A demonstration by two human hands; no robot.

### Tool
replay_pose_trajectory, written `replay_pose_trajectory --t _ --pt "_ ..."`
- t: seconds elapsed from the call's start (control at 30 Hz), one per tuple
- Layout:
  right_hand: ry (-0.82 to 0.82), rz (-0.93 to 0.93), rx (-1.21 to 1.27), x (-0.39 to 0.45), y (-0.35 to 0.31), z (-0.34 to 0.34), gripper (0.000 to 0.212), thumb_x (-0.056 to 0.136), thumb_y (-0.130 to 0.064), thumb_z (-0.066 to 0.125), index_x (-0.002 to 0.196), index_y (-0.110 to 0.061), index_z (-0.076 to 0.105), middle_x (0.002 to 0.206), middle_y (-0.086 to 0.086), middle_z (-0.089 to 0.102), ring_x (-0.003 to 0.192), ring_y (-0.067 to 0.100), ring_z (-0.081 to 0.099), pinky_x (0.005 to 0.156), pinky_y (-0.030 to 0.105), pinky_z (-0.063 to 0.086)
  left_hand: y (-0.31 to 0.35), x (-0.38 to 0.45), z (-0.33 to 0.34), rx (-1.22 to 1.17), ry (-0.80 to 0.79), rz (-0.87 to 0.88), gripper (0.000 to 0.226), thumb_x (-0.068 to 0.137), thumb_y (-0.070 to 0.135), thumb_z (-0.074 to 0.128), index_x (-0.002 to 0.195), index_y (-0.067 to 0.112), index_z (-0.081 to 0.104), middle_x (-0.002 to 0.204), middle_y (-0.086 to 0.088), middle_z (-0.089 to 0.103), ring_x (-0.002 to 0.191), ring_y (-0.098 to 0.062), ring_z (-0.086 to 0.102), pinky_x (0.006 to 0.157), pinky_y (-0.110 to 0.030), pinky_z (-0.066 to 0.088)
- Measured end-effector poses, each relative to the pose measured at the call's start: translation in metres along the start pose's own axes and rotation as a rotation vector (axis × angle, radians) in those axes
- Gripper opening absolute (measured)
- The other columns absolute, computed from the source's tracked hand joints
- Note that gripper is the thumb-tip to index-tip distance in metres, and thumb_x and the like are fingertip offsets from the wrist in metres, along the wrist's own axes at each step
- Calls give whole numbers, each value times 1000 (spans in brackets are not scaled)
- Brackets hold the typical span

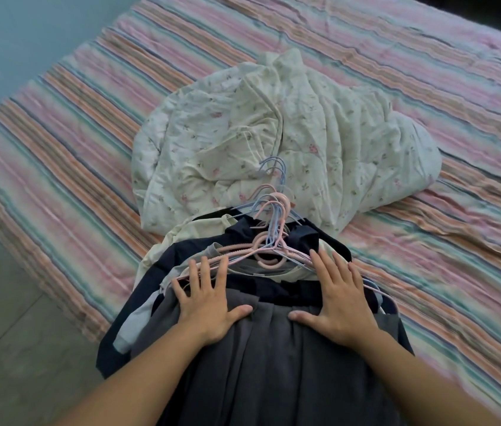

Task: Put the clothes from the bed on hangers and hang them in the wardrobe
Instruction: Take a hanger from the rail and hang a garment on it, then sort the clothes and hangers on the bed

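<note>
Pressing flat: your left hand (209,305) and right hand (339,305) rest on grey garment (261,358), fingers straight and spread, grasping nothing, likely steadying stack. Clothes stack (181,265) sits at bed's (58,149) near edge, draping over it. Pink and blue hangers (269,238) lie bunched on stack, hooks toward floral quilt (273,133) mid-bed, handy for loading. Wardrobe not in view.

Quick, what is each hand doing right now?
Left hand: open, flat on the grey garment.
Right hand: open, flat on the same pile, holding nothing.
</note>
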State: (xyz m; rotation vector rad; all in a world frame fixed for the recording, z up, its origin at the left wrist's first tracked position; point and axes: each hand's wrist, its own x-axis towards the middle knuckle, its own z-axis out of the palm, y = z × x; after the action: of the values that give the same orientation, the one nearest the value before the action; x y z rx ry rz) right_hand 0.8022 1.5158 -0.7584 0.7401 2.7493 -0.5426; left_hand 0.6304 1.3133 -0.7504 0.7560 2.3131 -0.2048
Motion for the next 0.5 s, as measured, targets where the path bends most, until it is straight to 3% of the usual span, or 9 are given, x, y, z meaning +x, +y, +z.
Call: replay_pose_trajectory --t 0.2,0.37,0.5 --pt "-29 23 4 -2 -4 -5 120 65 -96 36 156 -34 -11 166 -9 -6 152 18 -14 122 41 -12 -2 -6 -4 -8 36 12 108 79 82 40 147 35 -29 161 -10 -24 146 -33 -27 111 -66 -8" --pt "-130 92 -45 -5 -17 -25 121 70 -90 42 156 -29 -16 166 -2 -11 153 23 -10 123 47 -6 -4 -21 -26 -44 2 43 104 87 65 52 149 37 -25 162 -12 -19 148 -33 -18 116 -62 -1" --pt "-161 119 -49 -20 -43 -53 107 83 -79 43 159 -18 -3 167 6 -4 154 25 -5 124 48 0 -7 -45 -56 -97 13 96 94 89 58 53 155 33 -9 164 -14 0 150 -32 1 119 -56 9"
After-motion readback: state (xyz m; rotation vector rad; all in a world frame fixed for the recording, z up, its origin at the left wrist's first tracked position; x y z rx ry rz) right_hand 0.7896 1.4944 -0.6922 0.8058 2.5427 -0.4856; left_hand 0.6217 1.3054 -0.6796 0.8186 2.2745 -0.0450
